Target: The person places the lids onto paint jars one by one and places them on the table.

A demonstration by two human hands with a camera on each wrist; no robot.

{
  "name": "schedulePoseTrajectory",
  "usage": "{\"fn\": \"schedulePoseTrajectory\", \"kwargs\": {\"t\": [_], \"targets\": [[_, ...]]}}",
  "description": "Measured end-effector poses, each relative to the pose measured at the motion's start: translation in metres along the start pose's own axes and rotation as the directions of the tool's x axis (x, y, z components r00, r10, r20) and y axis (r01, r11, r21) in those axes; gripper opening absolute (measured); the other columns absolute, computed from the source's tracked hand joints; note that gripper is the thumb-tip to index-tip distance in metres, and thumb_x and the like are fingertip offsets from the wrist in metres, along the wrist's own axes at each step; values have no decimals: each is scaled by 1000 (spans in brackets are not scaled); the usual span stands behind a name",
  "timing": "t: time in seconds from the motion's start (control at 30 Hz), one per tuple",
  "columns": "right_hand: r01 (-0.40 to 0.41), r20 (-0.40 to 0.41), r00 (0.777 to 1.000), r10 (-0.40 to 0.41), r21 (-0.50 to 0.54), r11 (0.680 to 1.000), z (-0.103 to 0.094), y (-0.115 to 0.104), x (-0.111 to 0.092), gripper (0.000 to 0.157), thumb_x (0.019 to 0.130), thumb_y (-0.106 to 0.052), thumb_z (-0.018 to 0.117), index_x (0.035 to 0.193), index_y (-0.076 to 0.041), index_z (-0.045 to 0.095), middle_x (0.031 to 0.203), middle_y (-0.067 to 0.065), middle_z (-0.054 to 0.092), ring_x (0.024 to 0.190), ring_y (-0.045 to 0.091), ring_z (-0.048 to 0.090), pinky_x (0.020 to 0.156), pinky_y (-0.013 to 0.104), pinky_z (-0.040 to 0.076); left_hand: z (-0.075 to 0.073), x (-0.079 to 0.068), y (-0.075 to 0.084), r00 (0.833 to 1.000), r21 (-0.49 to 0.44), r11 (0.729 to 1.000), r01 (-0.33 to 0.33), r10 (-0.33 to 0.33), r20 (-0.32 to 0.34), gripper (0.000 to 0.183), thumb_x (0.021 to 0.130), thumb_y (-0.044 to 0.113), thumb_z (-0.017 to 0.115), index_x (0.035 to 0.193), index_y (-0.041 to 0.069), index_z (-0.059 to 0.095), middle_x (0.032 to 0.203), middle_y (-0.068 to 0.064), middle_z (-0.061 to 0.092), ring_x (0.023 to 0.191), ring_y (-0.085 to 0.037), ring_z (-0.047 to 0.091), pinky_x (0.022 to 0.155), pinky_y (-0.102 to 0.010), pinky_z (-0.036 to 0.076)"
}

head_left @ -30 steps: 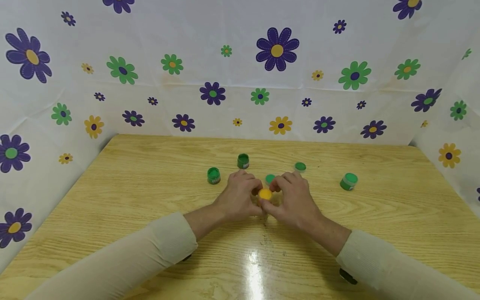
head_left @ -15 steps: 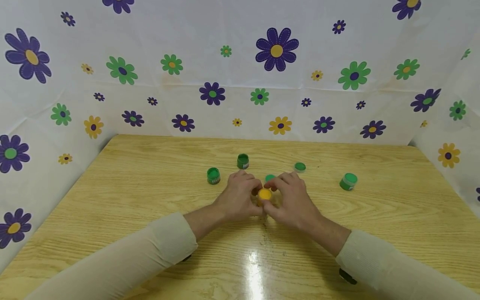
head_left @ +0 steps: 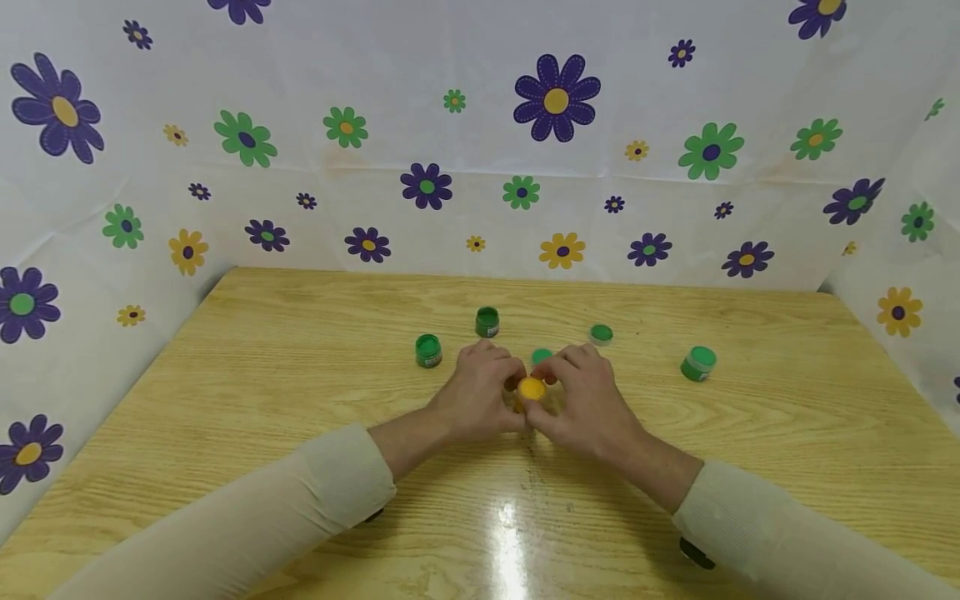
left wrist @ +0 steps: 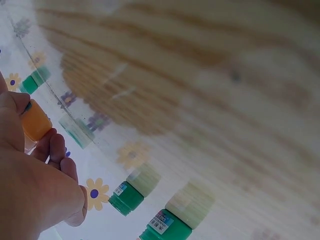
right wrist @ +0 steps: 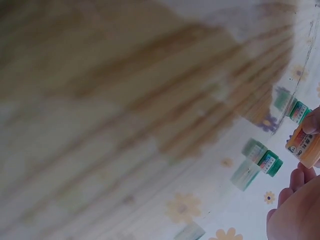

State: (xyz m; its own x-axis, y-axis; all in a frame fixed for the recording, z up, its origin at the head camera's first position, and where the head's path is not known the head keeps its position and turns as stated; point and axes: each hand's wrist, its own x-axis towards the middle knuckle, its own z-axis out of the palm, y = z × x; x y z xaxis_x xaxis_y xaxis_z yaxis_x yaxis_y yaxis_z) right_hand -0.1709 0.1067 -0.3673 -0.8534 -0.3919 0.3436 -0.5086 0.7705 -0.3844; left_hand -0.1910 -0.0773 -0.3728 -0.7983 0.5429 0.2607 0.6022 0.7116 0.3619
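Note:
Both hands meet around a small paint jar with a yellow-orange top (head_left: pixel 532 389) at the middle of the table. My left hand (head_left: pixel 480 392) grips it from the left with curled fingers and thumb. From the right, my right hand (head_left: pixel 588 404) pinches it near the top, thumb in front and fingers behind. The left wrist view shows the orange jar (left wrist: pixel 36 122) between thumb and fingers; its printed label (right wrist: pixel 302 144) faces the right wrist camera. Just behind the hands lies a green lid (head_left: pixel 542 357), partly covered by the right fingers.
Two uncapped green paint jars, one nearer (head_left: pixel 428 351) and one farther (head_left: pixel 487 322), stand left of centre. Another green lid (head_left: pixel 601 334) lies behind the right hand. A capped green jar (head_left: pixel 698 363) stands farther right. A flower-printed cloth (head_left: pixel 480 217) borders the wooden table (head_left: pixel 300 333).
The right fingers have shifted slightly on the top of the yellow paint jar. The left hand, the green jars and the lids keep their places.

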Motion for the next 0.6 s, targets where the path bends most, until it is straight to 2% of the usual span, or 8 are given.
{"fn": "schedulePoseTrajectory", "kwargs": {"t": [0.3, 0.6], "targets": [[-28, 0, 1000, 28, -2, 1000, -1, -1, 0, 31, 80, -34, 73, 95, -8, 69, 89, 3, 61, 90, 21, 47, 89, 44, 41, 0, 0, 1, 1000, -7, 1000, -2, 2, 12, 31, 74, 36, 84, 84, 13, 64, 81, 0, 60, 85, -16, 43, 95, -46, 38], [-16, -15, 1000, 16, -24, 1000, -2, -1, -1, 33, 80, -39, 77, 84, -8, 67, 79, 1, 59, 81, 17, 46, 83, 39, 40, 0, 0, 2, 999, -42, 998, -41, 42, 7, 27, 73, 32, 84, 81, 15, 64, 81, 5, 60, 83, -14, 42, 95, -45, 38]]}}
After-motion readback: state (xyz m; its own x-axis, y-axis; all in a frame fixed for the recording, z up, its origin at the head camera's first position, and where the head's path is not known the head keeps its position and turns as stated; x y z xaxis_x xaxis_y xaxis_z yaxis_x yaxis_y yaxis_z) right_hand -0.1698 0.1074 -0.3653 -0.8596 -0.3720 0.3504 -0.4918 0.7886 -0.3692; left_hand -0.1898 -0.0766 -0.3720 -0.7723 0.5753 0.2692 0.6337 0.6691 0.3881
